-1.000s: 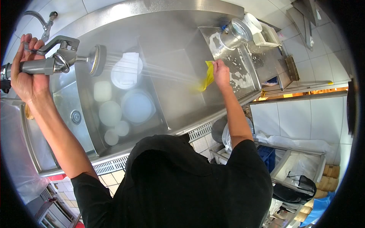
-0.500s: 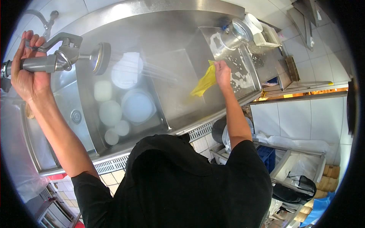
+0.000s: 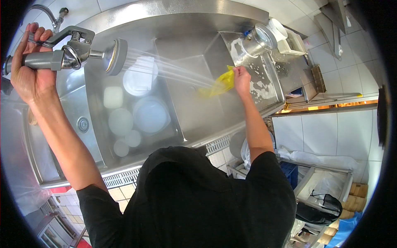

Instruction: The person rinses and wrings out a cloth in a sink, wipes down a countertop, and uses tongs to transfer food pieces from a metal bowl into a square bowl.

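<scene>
My left hand (image 3: 34, 70) is wrapped round the grey handle of a pre-rinse spray nozzle (image 3: 76, 53), its fingers at the metal lever. From the round spray head, jets of water shoot across the sink to the right. They strike a thin yellow cloth (image 3: 223, 84), whose upper corner my right hand (image 3: 242, 79) pinches. The cloth hangs over the right-hand sink basin (image 3: 194, 111), its left end blurred by the spray. To the right of my right hand, a metal container (image 3: 254, 41) lies tilted on a foamy draining surface (image 3: 264, 74).
White plates (image 3: 139, 78), a pale blue round container (image 3: 149, 115) and several whitish lids (image 3: 120, 122) sit in the middle basin. On the left is another basin with a drain (image 3: 83, 124). A white tub (image 3: 277, 29) stands at the back right, near a wall tap (image 3: 62, 13).
The water jets have grown stronger and now reach the yellow cloth, which has swung and bunched up under them. Both hands stay in nearly the same places.
</scene>
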### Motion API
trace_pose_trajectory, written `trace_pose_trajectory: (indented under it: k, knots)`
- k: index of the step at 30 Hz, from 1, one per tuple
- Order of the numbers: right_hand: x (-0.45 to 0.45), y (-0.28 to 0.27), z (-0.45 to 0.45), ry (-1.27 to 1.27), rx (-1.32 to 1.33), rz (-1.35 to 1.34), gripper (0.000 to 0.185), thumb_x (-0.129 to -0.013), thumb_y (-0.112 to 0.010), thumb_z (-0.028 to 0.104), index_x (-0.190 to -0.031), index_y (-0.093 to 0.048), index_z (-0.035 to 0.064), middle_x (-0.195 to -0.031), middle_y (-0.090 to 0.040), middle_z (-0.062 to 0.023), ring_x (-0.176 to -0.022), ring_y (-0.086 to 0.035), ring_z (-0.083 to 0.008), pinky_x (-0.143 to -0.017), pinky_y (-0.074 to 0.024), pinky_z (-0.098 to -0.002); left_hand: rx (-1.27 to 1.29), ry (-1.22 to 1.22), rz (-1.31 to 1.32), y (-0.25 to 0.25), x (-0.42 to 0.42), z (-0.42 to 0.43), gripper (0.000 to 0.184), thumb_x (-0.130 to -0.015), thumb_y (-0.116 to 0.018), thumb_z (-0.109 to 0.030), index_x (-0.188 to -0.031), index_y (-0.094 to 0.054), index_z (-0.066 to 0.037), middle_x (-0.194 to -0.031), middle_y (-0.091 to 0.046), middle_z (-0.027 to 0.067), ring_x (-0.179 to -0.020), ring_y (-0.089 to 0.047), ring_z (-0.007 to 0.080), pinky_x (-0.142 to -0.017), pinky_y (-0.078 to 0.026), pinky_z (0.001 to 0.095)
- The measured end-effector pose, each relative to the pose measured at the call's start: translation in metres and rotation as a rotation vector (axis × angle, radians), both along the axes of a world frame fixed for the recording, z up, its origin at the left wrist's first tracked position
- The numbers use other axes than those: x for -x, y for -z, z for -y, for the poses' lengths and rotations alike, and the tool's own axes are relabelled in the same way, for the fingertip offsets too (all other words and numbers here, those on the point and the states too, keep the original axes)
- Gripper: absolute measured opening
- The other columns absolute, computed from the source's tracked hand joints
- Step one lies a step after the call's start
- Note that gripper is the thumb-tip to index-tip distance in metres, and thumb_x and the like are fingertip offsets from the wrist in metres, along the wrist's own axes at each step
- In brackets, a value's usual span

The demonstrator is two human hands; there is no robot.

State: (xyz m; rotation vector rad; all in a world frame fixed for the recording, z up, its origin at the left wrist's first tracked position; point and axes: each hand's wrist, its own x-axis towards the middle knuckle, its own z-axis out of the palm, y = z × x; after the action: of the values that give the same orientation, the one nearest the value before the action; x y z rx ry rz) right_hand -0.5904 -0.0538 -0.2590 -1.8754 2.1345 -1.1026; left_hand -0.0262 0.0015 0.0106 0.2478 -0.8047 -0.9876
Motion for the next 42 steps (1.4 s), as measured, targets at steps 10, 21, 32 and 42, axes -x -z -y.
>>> trace_pose_trajectory:
  k: [10, 21, 32, 42]
  knots:
    - [0.014, -0.001, -0.012, 0.071, -0.013, -0.011, 0.019, -0.088, -0.065, 0.019, -0.084, -0.063, 0.0, -0.069, -0.063, -0.0176, -0.06, -0.06, -0.0286, -0.06, -0.0474, -0.0378, 0.01, -0.003, 0.025, 0.006, -0.004, 0.005, 0.024, -0.09, -0.045, 0.006, -0.111, -0.042, 0.016, -0.103, -0.046, 0.0192, -0.091, -0.043, 0.022, -0.083, -0.038, 0.0359]
    - [0.019, -0.005, -0.013, 0.141, -0.052, 0.1, 0.021, -0.089, -0.064, 0.02, -0.085, -0.064, -0.0009, -0.069, -0.064, -0.0145, -0.062, -0.06, -0.021, -0.061, -0.0473, -0.0357, 0.033, 0.057, -0.019, 0.004, -0.006, 0.006, 0.027, -0.09, -0.044, 0.006, -0.115, -0.039, 0.015, -0.104, -0.046, 0.0198, -0.092, -0.043, 0.0226, -0.084, -0.038, 0.0373]
    - [0.012, -0.013, -0.011, 0.1, -0.021, 0.172, 0.021, -0.09, -0.062, 0.018, -0.087, -0.064, -0.0027, -0.07, -0.063, -0.0122, -0.064, -0.055, -0.0186, -0.066, -0.0461, -0.0331, 0.025, 0.048, -0.003, 0.005, -0.003, 0.003, 0.027, -0.089, -0.045, 0.007, -0.113, -0.04, 0.017, -0.104, -0.046, 0.021, -0.091, -0.043, 0.0227, -0.083, -0.038, 0.037]
    - [0.011, -0.021, -0.01, 0.044, 0.009, 0.164, 0.021, -0.09, -0.062, 0.017, -0.088, -0.063, -0.004, -0.074, -0.065, -0.0148, -0.066, -0.057, -0.0198, -0.067, -0.0468, -0.0337, 0.008, 0.026, -0.02, 0.005, -0.007, 0.007, 0.027, -0.086, -0.047, 0.009, -0.11, -0.042, 0.022, -0.105, -0.047, 0.0253, -0.089, -0.046, 0.0249, -0.081, -0.039, 0.0405]
